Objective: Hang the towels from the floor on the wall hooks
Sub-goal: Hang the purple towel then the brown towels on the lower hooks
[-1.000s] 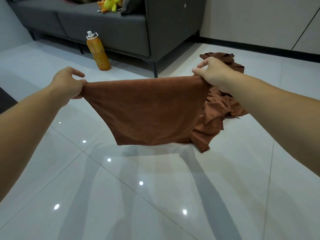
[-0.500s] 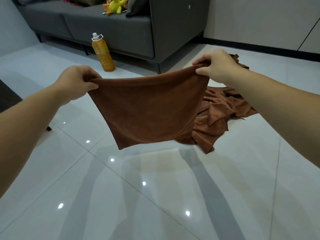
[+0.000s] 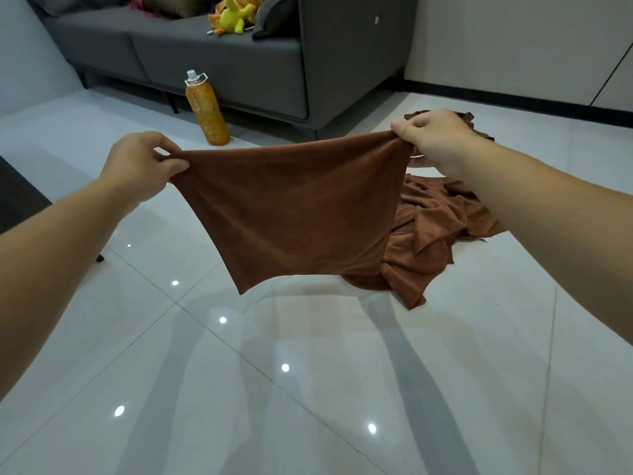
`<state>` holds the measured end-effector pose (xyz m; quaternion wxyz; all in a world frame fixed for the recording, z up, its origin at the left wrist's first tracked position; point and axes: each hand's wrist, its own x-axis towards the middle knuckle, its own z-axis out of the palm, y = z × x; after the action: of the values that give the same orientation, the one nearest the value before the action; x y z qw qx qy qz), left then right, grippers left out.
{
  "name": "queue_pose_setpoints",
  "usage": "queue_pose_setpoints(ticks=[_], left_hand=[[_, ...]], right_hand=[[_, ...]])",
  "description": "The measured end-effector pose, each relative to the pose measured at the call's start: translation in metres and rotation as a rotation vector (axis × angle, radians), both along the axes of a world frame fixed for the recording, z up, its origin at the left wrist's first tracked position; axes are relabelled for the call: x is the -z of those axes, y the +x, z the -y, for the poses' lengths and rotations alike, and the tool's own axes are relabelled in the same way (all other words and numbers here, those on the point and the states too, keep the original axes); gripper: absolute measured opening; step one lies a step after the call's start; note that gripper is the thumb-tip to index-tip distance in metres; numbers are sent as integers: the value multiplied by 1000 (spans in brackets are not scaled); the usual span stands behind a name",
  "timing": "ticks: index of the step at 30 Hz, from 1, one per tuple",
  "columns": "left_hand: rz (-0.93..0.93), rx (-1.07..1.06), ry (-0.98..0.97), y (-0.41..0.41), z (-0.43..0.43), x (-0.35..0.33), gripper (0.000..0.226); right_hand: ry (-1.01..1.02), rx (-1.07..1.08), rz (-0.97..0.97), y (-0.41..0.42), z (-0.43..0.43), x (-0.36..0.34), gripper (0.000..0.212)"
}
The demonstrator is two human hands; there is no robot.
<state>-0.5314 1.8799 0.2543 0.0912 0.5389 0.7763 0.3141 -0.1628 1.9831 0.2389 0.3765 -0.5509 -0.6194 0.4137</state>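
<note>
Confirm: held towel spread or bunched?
Spread: left hand and right hand pinch the towel by its top corners, edge taut; it hangs flat.

Matt brown terry-cloth towel (image 3: 294, 214), glossy smooth pale tiled floor (image 3: 308, 389), grey woven fabric sofa (image 3: 219, 63), clear plastic bottle (image 3: 205, 111), plush toy (image 3: 233, 18)

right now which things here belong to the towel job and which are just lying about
Job: held brown towel, pinched by left hand and right hand; crumpled towel pile.
Lying about: orange bottle, grey sofa, yellow plush toy.
</note>
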Motion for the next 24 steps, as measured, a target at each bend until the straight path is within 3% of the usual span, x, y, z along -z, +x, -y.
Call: queue_pose_setpoints(ticks=[3, 5, 9, 15, 19, 24], left_hand=[[119, -54, 70, 1, 1, -2, 19], [181, -63, 109, 2, 1, -3, 19], [240, -47, 104, -1, 1, -2, 14], [376, 100, 73, -10, 6, -3, 30], [255, 174, -15, -10, 12, -1, 34], [145, 89, 48, -12, 8, 13, 13]], right_hand=[[-28, -53, -149, 3, 0, -1, 18], [1, -111, -143, 4, -1, -1, 17], [68, -171, 42, 3, -3, -3, 32], [327, -124, 384, 0, -1, 3, 20], [319, -167, 447, 2, -1, 7, 23], [345, -140, 458, -2, -6, 14, 28]])
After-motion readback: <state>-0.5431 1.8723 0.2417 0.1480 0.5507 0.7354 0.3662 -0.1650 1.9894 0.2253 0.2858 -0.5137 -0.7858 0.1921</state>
